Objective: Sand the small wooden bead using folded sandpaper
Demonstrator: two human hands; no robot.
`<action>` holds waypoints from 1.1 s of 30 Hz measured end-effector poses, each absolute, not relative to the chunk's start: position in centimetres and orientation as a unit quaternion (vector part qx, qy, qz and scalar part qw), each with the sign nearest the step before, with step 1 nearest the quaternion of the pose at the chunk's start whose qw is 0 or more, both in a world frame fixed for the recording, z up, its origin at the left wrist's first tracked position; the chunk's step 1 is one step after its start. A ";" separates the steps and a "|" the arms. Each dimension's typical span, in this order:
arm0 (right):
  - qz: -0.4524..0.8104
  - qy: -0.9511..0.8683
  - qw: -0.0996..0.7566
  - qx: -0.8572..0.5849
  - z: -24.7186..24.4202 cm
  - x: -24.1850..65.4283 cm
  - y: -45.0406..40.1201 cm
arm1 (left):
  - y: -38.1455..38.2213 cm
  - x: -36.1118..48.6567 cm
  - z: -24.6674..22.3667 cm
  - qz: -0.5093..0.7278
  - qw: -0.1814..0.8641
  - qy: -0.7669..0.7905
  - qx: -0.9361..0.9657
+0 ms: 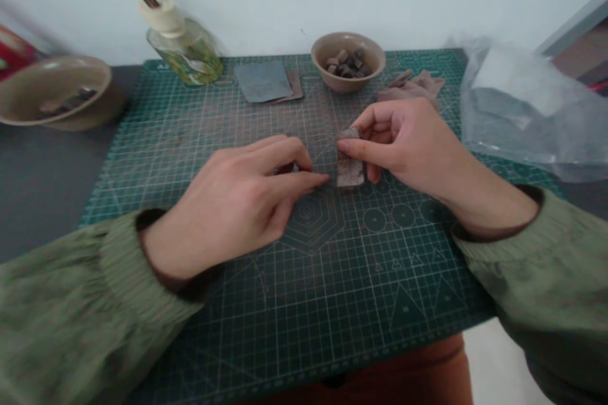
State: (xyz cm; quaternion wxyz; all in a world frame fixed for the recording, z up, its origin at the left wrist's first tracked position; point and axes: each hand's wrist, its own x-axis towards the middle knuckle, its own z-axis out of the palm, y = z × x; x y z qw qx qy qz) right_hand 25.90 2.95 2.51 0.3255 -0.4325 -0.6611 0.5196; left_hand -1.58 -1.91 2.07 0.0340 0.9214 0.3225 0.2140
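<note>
Over the middle of the green cutting mat [285, 329], my right hand [403, 139] pinches a small brownish-grey flat strip [350, 170] by its upper end, thumb on top. The strip's lower end points toward me. To its left is my left hand [247, 192], with the index finger stretched toward the strip and a small gap between them. The other fingers of that hand are curled, and a small dark piece seems to show between them, too hidden to name.
Behind the hands are grey sandpaper sheets [266, 82], a bowl of small dark pieces [348, 83] and a crumpled brownish cloth [413, 87]. A diffuser bottle [185, 53] stands back left, another bowl [90, 115] far left. A clear plastic bag [532, 107] lies right.
</note>
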 end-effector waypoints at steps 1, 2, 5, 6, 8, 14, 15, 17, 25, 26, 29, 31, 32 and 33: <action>0.520 -0.661 0.325 -0.433 2.5 25.9 2.9 | -1.9 -1.6 2.0 0.209 0.036 0.327 0.921; 0.519 -0.661 0.326 -0.433 2.5 25.9 2.9 | -2.0 -1.6 2.0 0.210 0.041 0.332 0.919; 0.519 -0.663 0.323 -0.433 2.5 26.0 2.9 | -2.1 -1.3 1.8 0.238 0.084 0.345 0.904; 0.519 -0.663 0.322 -0.432 2.6 26.0 2.9 | -2.1 -1.1 1.8 0.258 0.110 0.359 0.890; 0.521 -0.661 0.324 -0.433 2.7 25.9 2.9 | -2.3 -0.7 1.7 0.310 0.184 0.398 0.843; 0.541 -0.642 0.345 -0.419 3.0 25.7 2.6 | -2.7 0.4 1.9 0.430 0.436 0.380 0.693; 0.546 -0.639 0.350 -0.412 3.0 25.7 2.6 | -2.7 0.4 1.9 0.438 0.446 0.370 0.687; 0.560 -0.636 0.350 -0.399 3.0 25.7 2.5 | -2.8 0.3 2.0 0.453 0.453 0.354 0.682; 0.624 -0.612 0.341 -0.346 2.9 26.0 2.5 | -3.0 0.1 2.1 0.487 0.403 0.311 0.710; 0.631 -0.609 0.339 -0.340 3.0 26.0 2.4 | -3.0 0.2 2.1 0.489 0.397 0.305 0.714; 0.646 -0.600 0.339 -0.329 3.3 25.9 2.1 | -2.9 0.2 2.2 0.491 0.390 0.288 0.724; 0.653 -0.597 0.341 -0.317 3.4 25.9 1.9 | -2.9 0.2 2.3 0.490 0.384 0.280 0.731; 0.657 -0.597 0.341 -0.309 3.4 26.0 1.9 | -2.9 0.2 2.3 0.489 0.380 0.276 0.735; 0.661 -0.598 0.342 -0.299 3.4 26.0 1.8 | -2.9 0.1 2.4 0.488 0.377 0.273 0.739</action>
